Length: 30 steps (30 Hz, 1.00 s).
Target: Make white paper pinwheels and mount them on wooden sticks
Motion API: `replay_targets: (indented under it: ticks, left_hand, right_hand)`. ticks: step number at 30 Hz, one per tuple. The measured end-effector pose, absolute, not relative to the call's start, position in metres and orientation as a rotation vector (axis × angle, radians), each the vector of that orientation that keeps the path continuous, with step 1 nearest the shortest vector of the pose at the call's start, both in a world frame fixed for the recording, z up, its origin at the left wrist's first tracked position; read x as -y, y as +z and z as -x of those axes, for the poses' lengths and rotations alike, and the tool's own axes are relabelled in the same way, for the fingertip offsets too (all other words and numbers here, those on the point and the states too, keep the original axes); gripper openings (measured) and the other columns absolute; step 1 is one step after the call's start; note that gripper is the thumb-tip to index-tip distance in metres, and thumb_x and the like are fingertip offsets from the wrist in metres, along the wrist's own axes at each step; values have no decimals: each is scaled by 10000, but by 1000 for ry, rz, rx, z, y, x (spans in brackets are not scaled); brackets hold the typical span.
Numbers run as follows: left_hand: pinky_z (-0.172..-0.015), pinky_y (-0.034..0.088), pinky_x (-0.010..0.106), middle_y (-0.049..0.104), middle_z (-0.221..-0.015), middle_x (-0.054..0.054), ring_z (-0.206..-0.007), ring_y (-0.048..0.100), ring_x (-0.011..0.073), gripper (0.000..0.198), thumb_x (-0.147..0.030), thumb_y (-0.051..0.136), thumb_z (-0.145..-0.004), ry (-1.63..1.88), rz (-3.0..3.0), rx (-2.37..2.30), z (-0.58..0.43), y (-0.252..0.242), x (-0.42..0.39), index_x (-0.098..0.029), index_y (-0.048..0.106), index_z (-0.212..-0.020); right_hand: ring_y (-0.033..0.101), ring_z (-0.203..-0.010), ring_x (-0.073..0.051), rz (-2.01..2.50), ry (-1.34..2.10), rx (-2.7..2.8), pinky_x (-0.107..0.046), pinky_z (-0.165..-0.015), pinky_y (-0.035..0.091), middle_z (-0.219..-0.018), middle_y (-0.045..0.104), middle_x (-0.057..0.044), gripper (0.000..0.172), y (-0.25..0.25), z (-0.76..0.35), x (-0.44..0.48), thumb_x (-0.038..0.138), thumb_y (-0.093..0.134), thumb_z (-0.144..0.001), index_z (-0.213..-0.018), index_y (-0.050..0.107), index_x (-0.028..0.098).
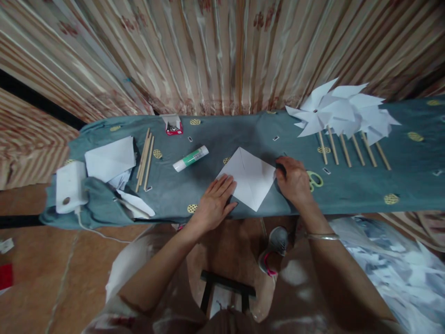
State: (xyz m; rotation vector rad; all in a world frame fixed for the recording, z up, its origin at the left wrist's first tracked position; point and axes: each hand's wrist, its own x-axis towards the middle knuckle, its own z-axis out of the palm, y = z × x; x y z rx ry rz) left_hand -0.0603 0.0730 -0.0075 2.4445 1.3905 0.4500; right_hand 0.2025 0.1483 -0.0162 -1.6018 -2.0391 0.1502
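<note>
A white square of paper (249,176) with crossing fold creases lies on the teal cloth-covered table (243,134). My left hand (214,202) lies flat with its fingers stretched out on the paper's left corner. My right hand (294,180) rests at the paper's right corner, fingers curled round a dark thin object that I cannot name. Scissors with pale green handles (314,180) lie just right of that hand.
Several white paper pinwheels (342,113) on wooden sticks lie at the right. A glue stick (191,158), a small red box of pins (173,125), loose wooden sticks (145,159), folded paper sheets (110,159) and a white box (70,186) lie to the left. Curtains hang behind.
</note>
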Motion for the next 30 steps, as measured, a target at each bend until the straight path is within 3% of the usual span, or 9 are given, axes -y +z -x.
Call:
replay_targets:
  ticks: [5,10,15,20,27,30]
  left_hand:
    - [-1129,392,471,550,-1412,143,-1371,442,277,421,-336,510,-950,495,-2425,-1419,75,1,-68,-122,550,-1310]
    - [-957,532,400,702,-1135,107,-1082,640,229,280,-283,466,-960,711,-2321,-1572,99,14,-80,-168,664,-1121]
    - [-996,476,465,645,-1182,95,-1143,563,266,355,-262,565,-874,956,-2184,-1926,132,24,-105,-206,605,-1223]
    - [-991,452,498,647,-1152,129,-1126,552,319,473,-280,679,-758,872,-2049,-2061,160,9,-126,-168,616,-1213]
    - [-935,463,419,695,-976,87,-964,618,264,275,-295,610,-788,933,-1811,-1979,154,5,-132,-170,705,-1014]
    - [-797,483,340,682,-896,59,-826,617,214,303,-342,639,-774,1076,-1582,-1785,123,12,-126,-161,706,-1007]
  right_hand:
    - [599,-1118,-328,1611,150,2053,-490,-989,443,-1150,689,-185,324,-14,-202,-149,161,456,-842,-1101,645,117]
    - [566,-1167,-344,1643,123,1971,-520,-983,439,-1227,649,-199,340,-10,-194,-147,233,438,-894,-1150,635,127]
    - [573,-1160,-337,1561,143,1966,-513,-1003,435,-1218,656,-190,343,-6,-183,-146,267,449,-905,-1154,640,129]
    - [589,-1132,-333,1526,167,1968,-508,-994,451,-1189,673,-187,335,-7,-176,-145,288,466,-901,-1115,660,117]
    - [609,-1115,-314,1526,303,1827,-492,-1004,452,-1170,688,-169,305,5,-163,-141,315,495,-885,-1042,690,140]
    - [657,-1000,-278,1507,564,1655,-444,-911,506,-1092,717,-126,295,15,-149,-133,367,519,-876,-1013,700,179]
